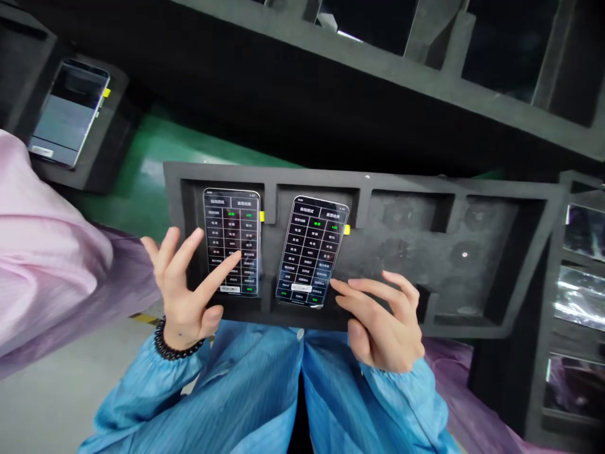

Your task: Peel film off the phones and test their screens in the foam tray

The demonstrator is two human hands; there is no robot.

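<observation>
Two phones lie face up in a black foam tray (401, 252), both lit with a grid menu with some green entries. A yellow tab sticks out from the right edge of each. Over the left phone (231, 236) my left hand (189, 290) is spread open, its index fingertip on or just above the screen's right column. My right hand (385, 318) is open beside the right phone (307, 265), with a fingertip near that phone's lower right edge. Neither hand holds anything. A dark beaded bracelet circles my left wrist.
Another phone (70, 113) sits in a black holder at the upper left. A larger black foam rack (368, 69) with dark panels runs along the top. Shiny items fill a rack (548, 284) at the right. Pink clothing of a person (51, 258) shows at the left.
</observation>
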